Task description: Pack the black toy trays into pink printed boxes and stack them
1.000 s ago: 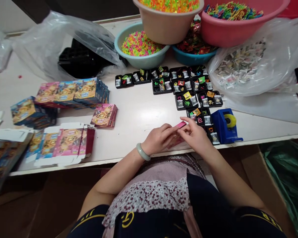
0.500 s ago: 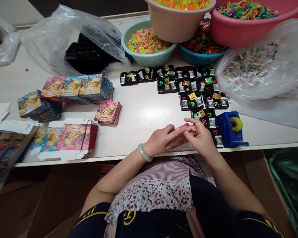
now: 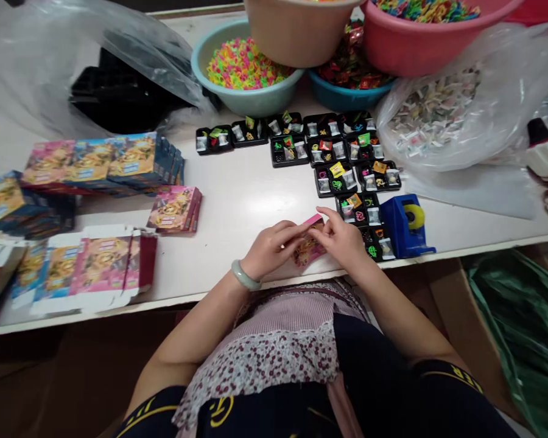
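Since the earlier frames: the pink box (image 3: 309,246) sits lower and flatter between the hands than a second ago, when its end stood up above the fingers; the view has swung, so everything lies further left in the picture.
Left hand (image 3: 270,249): its grip is closed lightly on the near-left side of the pink box, fingers curled over the edge, apparently to keep the carton from sliding while the other hand works on it.
Right hand (image 3: 341,238): fingertips pinch the box's far right end, the grip nearly closed on the card there; whether a flap is being tucked I cannot tell.
Pink box: held just above the tabletop (image 3: 237,201) near its front edge, close to the person's body, between both hands.
Black trays (image 3: 342,180): laid touching one another in a stepped run down to the right hand, each filled with small packets and coloured pieces, within easy reach.
Tape dispenser (image 3: 408,225): blue, just beside the right hand and the nearest tray.
Flat cartons (image 3: 91,267): unfolded box blanks fanned at the left, near the front edge.
Finished boxes (image 3: 105,161): stacked in a row further back on the left; a small pink pile (image 3: 176,209) lies apart from them.
Basins (image 3: 246,70): tubs of bright plastic bits stand at the back.
Clear bag (image 3: 442,115): slumped at the right, full of small wrapped packets.
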Demonstrator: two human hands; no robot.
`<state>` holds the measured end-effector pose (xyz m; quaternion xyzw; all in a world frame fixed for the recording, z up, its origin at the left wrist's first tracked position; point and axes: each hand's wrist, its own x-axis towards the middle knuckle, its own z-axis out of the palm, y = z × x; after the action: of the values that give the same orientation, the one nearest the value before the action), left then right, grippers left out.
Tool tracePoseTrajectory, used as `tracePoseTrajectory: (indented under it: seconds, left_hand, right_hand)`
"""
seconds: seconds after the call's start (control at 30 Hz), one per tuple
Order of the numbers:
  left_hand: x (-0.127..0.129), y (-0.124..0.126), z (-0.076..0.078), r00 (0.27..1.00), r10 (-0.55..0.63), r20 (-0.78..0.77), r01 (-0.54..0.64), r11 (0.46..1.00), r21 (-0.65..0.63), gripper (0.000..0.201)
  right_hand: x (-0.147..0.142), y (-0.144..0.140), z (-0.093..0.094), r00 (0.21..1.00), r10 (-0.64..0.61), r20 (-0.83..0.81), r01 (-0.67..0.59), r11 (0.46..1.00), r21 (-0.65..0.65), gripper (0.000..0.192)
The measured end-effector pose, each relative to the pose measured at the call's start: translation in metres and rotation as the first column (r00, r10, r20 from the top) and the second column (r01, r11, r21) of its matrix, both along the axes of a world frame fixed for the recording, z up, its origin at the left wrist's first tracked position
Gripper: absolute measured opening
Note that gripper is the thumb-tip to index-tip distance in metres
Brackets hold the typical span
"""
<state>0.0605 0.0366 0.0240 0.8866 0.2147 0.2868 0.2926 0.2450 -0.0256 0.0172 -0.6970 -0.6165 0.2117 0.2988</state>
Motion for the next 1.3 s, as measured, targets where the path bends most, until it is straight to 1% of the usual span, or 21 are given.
tracePoseTrajectory:
  seconds: [0.1,0.17,0.2,0.27,0.33,0.4,0.47,0.53,0.57,0.63,0.7,0.73,0.8,0.87,0.93,1.0,1.03,1.1,1.17,1.23,1.3]
  left_hand:
    - [-0.007,0.003,-0.002,0.989,0.131,0.075,-0.123,0.987,-0.103,0.031]
    - [-0.017,0.009,-0.001,0.953,0.275,0.126,-0.245,0.946,-0.212,0.027]
    - [-0.022,0.014,0.000,0.928,0.341,0.148,-0.294,0.917,-0.269,0.029]
    - [-0.033,0.024,0.004,0.894,0.409,0.185,-0.328,0.877,-0.352,0.038]
    - [-0.042,0.033,0.009,0.916,0.345,0.205,-0.257,0.896,-0.362,0.042]
    - [-0.050,0.040,0.013,0.965,0.177,0.195,-0.111,0.944,-0.310,0.033]
    - [-0.059,0.044,0.012,0.993,-0.012,0.121,0.041,0.969,-0.243,0.021]
    - [-0.074,0.047,0.004,0.994,-0.111,-0.018,0.106,0.978,-0.182,0.017]
    - [-0.084,0.049,-0.001,0.989,-0.105,-0.106,0.089,0.986,-0.143,0.017]
    - [-0.105,0.050,-0.013,0.960,-0.010,-0.278,-0.002,0.999,-0.042,0.022]
    - [-0.120,0.047,-0.022,0.919,0.120,-0.376,-0.103,0.993,0.064,0.033]
    - [-0.123,0.044,-0.025,0.905,0.171,-0.389,-0.143,0.984,0.102,0.036]
    - [-0.114,0.033,-0.028,0.898,0.238,-0.369,-0.196,0.969,0.148,0.036]
    - [-0.091,0.021,-0.030,0.891,0.261,-0.371,-0.212,0.963,0.167,0.036]
    - [-0.065,0.013,-0.033,0.863,0.272,-0.425,-0.215,0.960,0.178,0.045]
    - [-0.052,0.009,-0.036,0.828,0.282,-0.484,-0.220,0.958,0.181,0.045]
    - [-0.053,0.009,-0.037,0.813,0.282,-0.509,-0.218,0.959,0.182,0.041]
    - [-0.067,0.010,-0.037,0.797,0.259,-0.545,-0.190,0.965,0.180,0.036]
    - [-0.087,0.011,-0.035,0.801,0.224,-0.555,-0.156,0.973,0.169,0.037]
    - [-0.099,0.008,-0.031,0.825,0.198,-0.529,-0.143,0.979,0.143,0.041]
    - [-0.094,0.000,-0.028,0.844,0.223,-0.487,-0.189,0.975,0.118,0.041]
  right_hand:
    - [0.008,-0.004,-0.002,0.985,0.078,-0.151,-0.077,0.997,0.010,0.052]
    - [0.027,-0.015,-0.005,0.972,0.124,-0.197,-0.118,0.992,0.039,0.043]
    - [0.041,-0.022,-0.006,0.978,0.119,-0.170,-0.113,0.993,0.045,0.036]
    - [0.071,-0.038,-0.008,0.997,0.082,-0.005,-0.081,0.996,0.021,0.023]
    - [0.098,-0.051,-0.010,0.976,0.074,0.205,-0.067,0.997,-0.041,0.022]
    - [0.115,-0.059,-0.011,0.928,0.117,0.353,-0.078,0.989,-0.125,0.025]
    - [0.120,-0.062,-0.013,0.887,0.182,0.424,-0.100,0.973,-0.209,0.027]
    - [0.118,-0.060,-0.015,0.858,0.238,0.456,-0.124,0.956,-0.266,0.027]
    - [0.117,-0.059,-0.017,0.848,0.259,0.462,-0.137,0.950,-0.280,0.026]
    - [0.113,-0.057,-0.019,0.840,0.279,0.465,-0.159,0.946,-0.282,0.023]
    - [0.108,-0.055,-0.022,0.841,0.292,0.456,-0.182,0.946,-0.269,0.018]
    - [0.105,-0.053,-0.024,0.841,0.299,0.450,-0.196,0.945,-0.261,0.016]
    - [0.093,-0.048,-0.027,0.840,0.313,0.443,-0.222,0.943,-0.246,0.013]
    - [0.075,-0.039,-0.029,0.843,0.317,0.435,-0.234,0.944,-0.234,0.010]
    - [0.052,-0.028,-0.031,0.854,0.308,0.420,-0.231,0.947,-0.225,0.009]
    - [0.031,-0.017,-0.031,0.873,0.293,0.390,-0.223,0.951,-0.214,0.009]
    - [0.023,-0.012,-0.031,0.885,0.287,0.368,-0.224,0.953,-0.204,0.010]
    - [0.013,-0.005,-0.030,0.906,0.284,0.315,-0.243,0.956,-0.162,0.013]
    - [0.010,-0.003,-0.029,0.903,0.337,0.265,-0.324,0.941,-0.095,0.018]
    - [0.011,-0.004,-0.028,0.862,0.432,0.265,-0.437,0.899,-0.042,0.023]
    - [0.011,-0.007,-0.028,0.810,0.486,0.328,-0.499,0.865,-0.051,0.031]
